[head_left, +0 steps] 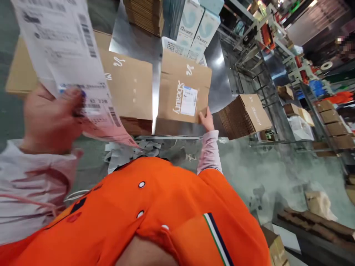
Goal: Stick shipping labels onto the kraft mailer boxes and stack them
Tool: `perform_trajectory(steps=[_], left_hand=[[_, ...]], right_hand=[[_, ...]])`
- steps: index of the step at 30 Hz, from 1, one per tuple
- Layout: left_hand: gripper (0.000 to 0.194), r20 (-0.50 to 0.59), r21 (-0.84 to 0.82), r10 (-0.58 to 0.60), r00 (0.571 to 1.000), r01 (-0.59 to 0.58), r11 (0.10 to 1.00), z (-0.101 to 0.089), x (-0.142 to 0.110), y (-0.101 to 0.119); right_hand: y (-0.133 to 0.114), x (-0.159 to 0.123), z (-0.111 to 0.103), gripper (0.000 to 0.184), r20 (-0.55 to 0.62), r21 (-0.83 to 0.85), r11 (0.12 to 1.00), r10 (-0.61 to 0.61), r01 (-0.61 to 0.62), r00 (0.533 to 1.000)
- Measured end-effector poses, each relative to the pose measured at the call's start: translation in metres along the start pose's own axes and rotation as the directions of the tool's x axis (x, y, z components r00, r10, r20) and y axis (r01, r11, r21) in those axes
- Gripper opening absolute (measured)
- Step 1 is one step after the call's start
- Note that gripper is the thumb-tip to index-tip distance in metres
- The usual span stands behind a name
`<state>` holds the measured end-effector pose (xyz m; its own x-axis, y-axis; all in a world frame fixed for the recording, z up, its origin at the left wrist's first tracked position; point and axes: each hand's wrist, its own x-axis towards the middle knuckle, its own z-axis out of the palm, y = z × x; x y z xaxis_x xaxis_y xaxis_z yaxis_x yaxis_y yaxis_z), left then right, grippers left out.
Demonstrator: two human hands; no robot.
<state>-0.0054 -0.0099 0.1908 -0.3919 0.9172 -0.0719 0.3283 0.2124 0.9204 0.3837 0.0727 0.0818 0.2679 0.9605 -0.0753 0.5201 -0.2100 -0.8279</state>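
My left hand (51,120) is raised close to the camera, its fingers pinched on a strip of white printed shipping labels (65,55) that runs up and out of view. My right hand (206,119) reaches forward and grips the near right corner of a closed brown cardboard box (183,83) printed "Sbeauty", with a white label (189,100) stuck on its top. The box rests on a shiny metal table (133,40). A second brown box (127,87) sits just left of it.
A stack of flat cardboard blanks (244,114) lies to the right of the table edge. White and teal "Sbeauty" cartons (198,26) and a white basket (177,48) stand behind. Backing-paper scraps (130,149) litter the floor. Metal racks with boxes (330,118) run along the right.
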Motion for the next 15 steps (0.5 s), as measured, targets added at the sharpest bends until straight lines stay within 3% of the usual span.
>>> perform_trajectory(steps=[1, 3, 5, 6, 7, 8, 10, 11, 13, 15], left_hand=[[0.087, 0.004, -0.064, 0.030, 1.000, -0.030, 0.997, 0.008, -0.006, -0.007], [0.079, 0.034, -0.158, 0.050, 0.998, -0.044, 0.986, 0.025, -0.018, -0.024], [0.068, 0.134, -0.154, 0.043, 0.990, -0.022, 0.988, 0.039, -0.029, -0.040], [0.065, 0.215, -0.127, 0.040, 0.976, -0.013, 0.992, 0.044, -0.033, -0.046], [0.065, 0.279, -0.111, 0.041, 0.959, -0.011, 0.994, 0.046, -0.035, -0.050], [0.065, 0.323, -0.115, 0.047, 0.945, -0.010, 0.993, 0.047, -0.035, -0.051], [0.068, 0.313, -0.179, 0.047, 0.948, 0.010, 0.984, 0.043, -0.032, -0.050], [0.070, 0.265, -0.217, 0.033, 0.964, 0.026, 0.976, 0.040, -0.029, -0.048], [0.068, 0.156, -0.248, -0.016, 0.988, 0.054, 0.967, 0.034, -0.022, -0.045], [0.056, 0.110, -0.223, -0.054, 0.992, 0.077, 0.972, 0.032, -0.020, -0.046]], right_hand=[[-0.005, -0.002, 0.006, 0.075, 0.021, -0.067, 0.998, 0.010, -0.008, 1.000], [-0.027, -0.018, 0.037, 0.074, 0.220, -0.038, 0.995, -0.080, 0.091, 0.972], [-0.057, -0.046, 0.080, 0.070, 0.459, 0.191, 0.959, -0.274, 0.207, 0.845], [-0.071, -0.062, 0.100, 0.066, 0.503, 0.307, 0.926, -0.355, 0.221, 0.788], [-0.084, -0.079, 0.117, 0.061, 0.504, 0.390, 0.895, -0.403, 0.215, 0.764], [-0.094, -0.093, 0.130, 0.056, 0.485, 0.436, 0.877, -0.417, 0.200, 0.769], [-0.107, -0.113, 0.144, 0.050, 0.488, 0.460, 0.872, -0.405, 0.167, 0.773], [-0.110, -0.116, 0.146, 0.049, 0.525, 0.454, 0.878, -0.404, 0.155, 0.749], [-0.114, -0.111, 0.144, 0.051, 0.598, 0.440, 0.885, -0.415, 0.152, 0.686], [-0.120, -0.096, 0.140, 0.052, 0.607, 0.427, 0.886, -0.430, 0.182, 0.669]])
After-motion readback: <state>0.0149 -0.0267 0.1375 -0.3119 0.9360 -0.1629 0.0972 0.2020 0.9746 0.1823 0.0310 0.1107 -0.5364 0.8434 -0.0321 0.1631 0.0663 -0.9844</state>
